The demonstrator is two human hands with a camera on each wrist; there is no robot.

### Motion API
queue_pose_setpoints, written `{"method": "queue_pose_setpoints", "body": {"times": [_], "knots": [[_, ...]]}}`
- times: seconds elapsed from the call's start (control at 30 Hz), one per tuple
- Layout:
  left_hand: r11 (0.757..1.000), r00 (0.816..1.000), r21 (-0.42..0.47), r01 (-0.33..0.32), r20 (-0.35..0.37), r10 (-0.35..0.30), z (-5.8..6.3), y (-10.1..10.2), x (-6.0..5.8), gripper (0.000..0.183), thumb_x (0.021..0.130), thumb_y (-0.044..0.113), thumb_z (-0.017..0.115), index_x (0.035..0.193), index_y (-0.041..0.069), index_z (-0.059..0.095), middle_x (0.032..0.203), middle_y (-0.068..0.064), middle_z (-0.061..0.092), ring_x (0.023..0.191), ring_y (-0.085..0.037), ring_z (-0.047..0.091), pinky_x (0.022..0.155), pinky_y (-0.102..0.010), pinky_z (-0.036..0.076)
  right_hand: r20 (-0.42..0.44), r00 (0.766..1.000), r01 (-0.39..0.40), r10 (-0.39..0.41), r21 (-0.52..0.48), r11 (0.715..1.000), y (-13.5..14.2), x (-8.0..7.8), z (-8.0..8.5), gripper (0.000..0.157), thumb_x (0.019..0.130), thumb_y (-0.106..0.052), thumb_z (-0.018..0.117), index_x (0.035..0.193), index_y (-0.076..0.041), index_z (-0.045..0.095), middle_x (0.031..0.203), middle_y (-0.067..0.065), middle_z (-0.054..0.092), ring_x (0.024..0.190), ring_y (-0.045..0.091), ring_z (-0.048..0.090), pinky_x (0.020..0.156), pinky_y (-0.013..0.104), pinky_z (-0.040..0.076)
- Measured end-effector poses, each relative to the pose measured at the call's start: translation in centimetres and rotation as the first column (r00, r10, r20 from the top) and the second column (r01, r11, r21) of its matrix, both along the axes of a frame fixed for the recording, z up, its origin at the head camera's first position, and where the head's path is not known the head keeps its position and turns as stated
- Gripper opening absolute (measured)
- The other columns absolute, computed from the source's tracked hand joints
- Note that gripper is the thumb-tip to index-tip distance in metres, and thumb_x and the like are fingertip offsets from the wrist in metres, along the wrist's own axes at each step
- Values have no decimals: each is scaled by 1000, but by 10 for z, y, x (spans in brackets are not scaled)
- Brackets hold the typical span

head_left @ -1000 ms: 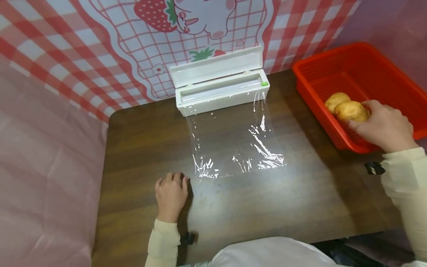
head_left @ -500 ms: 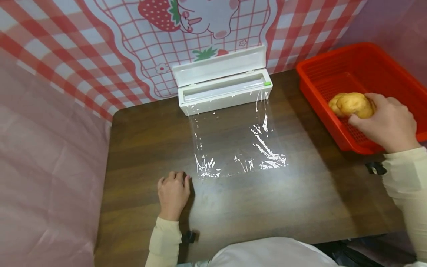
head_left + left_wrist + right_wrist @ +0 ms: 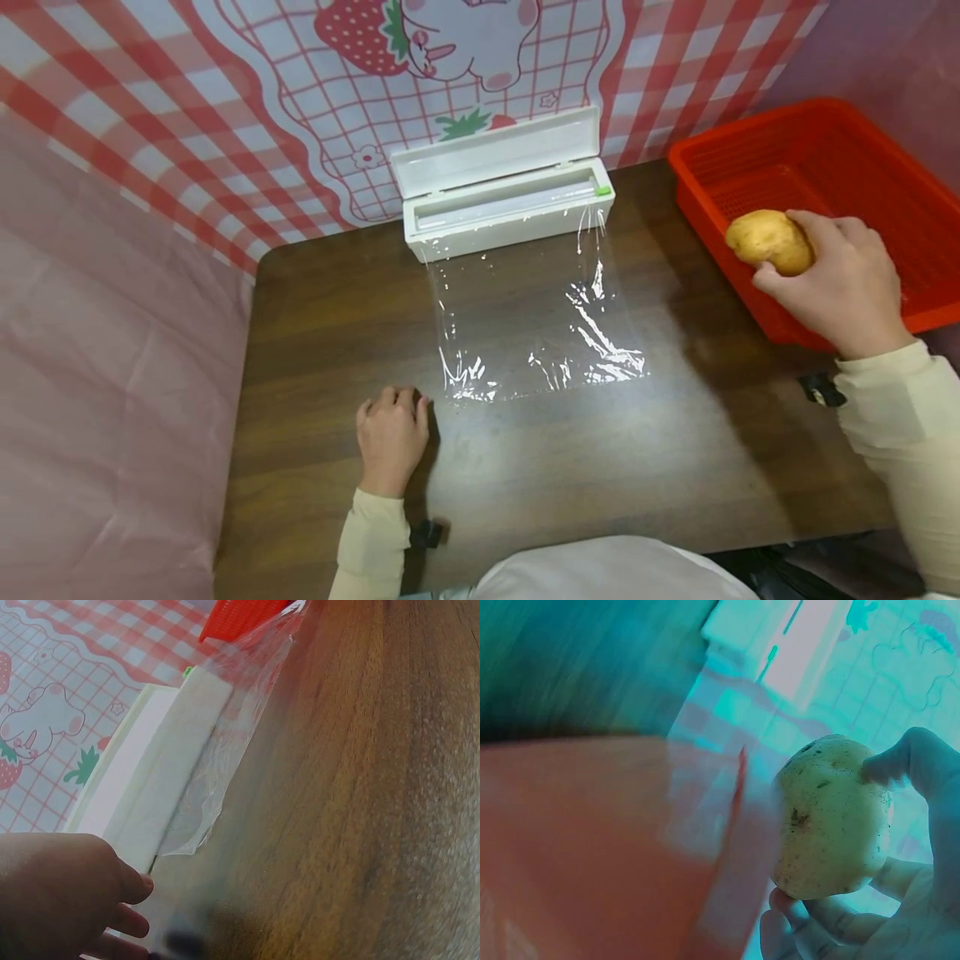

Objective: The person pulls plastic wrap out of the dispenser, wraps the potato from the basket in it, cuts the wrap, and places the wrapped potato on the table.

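My right hand [image 3: 851, 279] holds a yellow potato [image 3: 771, 242] between thumb and fingers, over the left rim of the red plastic basket [image 3: 798, 329]. In the right wrist view the potato [image 3: 831, 817] shows dark specks, with the thumb on one side and fingers curled beneath. My left hand [image 3: 392, 442] rests on the table with loosely bent fingers and holds nothing. It lies beside the near left corner of a sheet of clear cling film [image 3: 525, 333]. That film stretches toward me from a white dispenser box [image 3: 510, 231], whose lid [image 3: 498, 152] stands raised.
The wooden table [image 3: 315, 333] carries the dispenser at its back edge, against a red-and-white checked cloth [image 3: 292, 142]. A small green slider [image 3: 602, 191] sits at the box's right end. Pink cloth [image 3: 112, 375] hangs along the left side.
My right hand has lifted the potato and brought it left, from inside the basket to over its rim. The second potato seen earlier no longer shows. My left hand stays in place.
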State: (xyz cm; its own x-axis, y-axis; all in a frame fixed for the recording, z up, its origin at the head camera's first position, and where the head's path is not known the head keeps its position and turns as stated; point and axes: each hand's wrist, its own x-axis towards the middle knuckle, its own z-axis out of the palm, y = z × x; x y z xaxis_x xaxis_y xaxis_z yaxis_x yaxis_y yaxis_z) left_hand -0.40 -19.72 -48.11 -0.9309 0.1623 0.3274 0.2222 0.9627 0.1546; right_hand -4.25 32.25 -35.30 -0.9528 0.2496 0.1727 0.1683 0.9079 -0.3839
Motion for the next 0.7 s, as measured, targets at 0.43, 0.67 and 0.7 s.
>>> {"method": "queue_pose_setpoints", "body": {"times": [0.43, 0.67, 0.7], "knots": [[1000, 1000, 4, 3, -4, -3, 1, -1, 1, 24, 90, 22, 76, 96, -1, 76, 92, -16, 72, 70, -32, 70, 90, -61, 49, -141, 976, -176, 169, -42, 983, -31, -4, -8, 64, 76, -22, 73, 134, 1, 58, 119, 32, 53, 100, 52, 46, 77, 60, 34], [1000, 1000, 2, -1, 8, 1, 1, -1, 1, 24, 91, 23, 75, 97, -1, 75, 93, -16, 72, 71, -32, 70, 91, -60, 49, -97, 976, -198, 193, -48, 979, -46, -8, -14, 66, 77, -24, 76, 137, -4, 58, 113, 27, 51, 99, 46, 45, 73, 58, 35], [1000, 1000, 0, -2, 9, 2, 1, -1, 1, 24, 91, 23, 75, 97, -1, 75, 93, -16, 72, 71, -32, 70, 91, -60, 49, -87, 977, -201, 196, -53, 978, -48, -8, -14, 67, 77, -24, 76, 138, -4, 57, 114, 28, 51, 100, 46, 45, 73, 59, 36]]}}
